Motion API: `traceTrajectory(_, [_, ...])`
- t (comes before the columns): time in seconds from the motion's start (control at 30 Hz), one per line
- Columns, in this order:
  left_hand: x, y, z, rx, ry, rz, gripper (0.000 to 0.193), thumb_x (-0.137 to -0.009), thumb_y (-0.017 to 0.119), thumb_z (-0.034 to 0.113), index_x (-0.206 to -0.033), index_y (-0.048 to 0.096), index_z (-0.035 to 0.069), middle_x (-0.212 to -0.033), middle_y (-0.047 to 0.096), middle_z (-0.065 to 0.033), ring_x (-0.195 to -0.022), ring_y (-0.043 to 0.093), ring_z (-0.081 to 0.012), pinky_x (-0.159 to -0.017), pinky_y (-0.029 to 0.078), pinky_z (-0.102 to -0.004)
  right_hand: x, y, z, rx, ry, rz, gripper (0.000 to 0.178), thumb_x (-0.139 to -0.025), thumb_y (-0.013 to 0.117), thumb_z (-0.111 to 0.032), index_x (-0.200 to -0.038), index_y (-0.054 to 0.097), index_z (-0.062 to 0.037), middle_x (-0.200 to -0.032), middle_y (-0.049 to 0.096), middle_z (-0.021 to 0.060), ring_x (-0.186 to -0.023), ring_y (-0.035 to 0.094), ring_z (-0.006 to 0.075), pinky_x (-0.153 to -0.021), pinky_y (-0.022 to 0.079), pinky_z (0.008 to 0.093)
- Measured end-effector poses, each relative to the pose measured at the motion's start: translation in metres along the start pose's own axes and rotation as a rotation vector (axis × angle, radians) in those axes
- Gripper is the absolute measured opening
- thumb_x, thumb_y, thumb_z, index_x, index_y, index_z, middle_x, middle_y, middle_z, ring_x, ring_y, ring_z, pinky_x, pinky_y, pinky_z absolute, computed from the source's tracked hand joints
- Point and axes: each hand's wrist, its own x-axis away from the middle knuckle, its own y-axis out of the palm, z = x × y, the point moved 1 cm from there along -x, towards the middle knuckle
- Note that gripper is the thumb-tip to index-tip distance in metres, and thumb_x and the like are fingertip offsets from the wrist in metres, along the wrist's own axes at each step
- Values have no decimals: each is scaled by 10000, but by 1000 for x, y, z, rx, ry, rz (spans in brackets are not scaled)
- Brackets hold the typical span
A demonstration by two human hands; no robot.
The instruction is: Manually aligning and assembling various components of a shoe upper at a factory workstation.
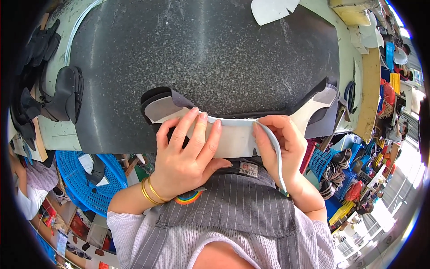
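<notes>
A black and off-white shoe upper piece (234, 140) lies at the near edge of the dark work surface, its pale side facing me and its two ends flaring out left and right. A narrow pale blue-grey strip (235, 122) runs along its curved upper edge. My left hand (183, 157) rests on the left part of that edge, fingers stretched out and spread, fingertips on the strip. Between thumb and fingers, my right hand (286, 143) pinches the strip near the right part of the edge. The strip's loose end hangs down across my right palm toward the wrist.
A black speckled sheet (201, 58) covers the table. Black shoe uppers (65, 96) are piled at the left. A white cut piece (271, 10) lies at the far edge. Below left stands a blue plastic basket (71, 179) with pieces inside; blue crates (320, 161) stand at the right.
</notes>
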Motion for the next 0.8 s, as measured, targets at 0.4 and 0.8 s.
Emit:
traceTrajectory(0.4, [-11,20,21,151,108,86,626,-764,685,494,-1157,587,17,-1282,515,-156,-1194,501,-332,-920,380,-411,-18,-6,0,-17,23,-97,147,-780,701,4,-864,586,-33,-769,557,66,-584,571,171,-502,451,292])
traceTrajectory(0.8, [5,27,14,55,43,171,556,-811,653,505,-1144,595,64,-1247,460,-138,-1186,508,-362,-928,419,-485,-10,-11,-22,-157,-394,-178,300,-663,713,70,-941,634,-10,-838,614,119,-642,614,243,-535,486,311])
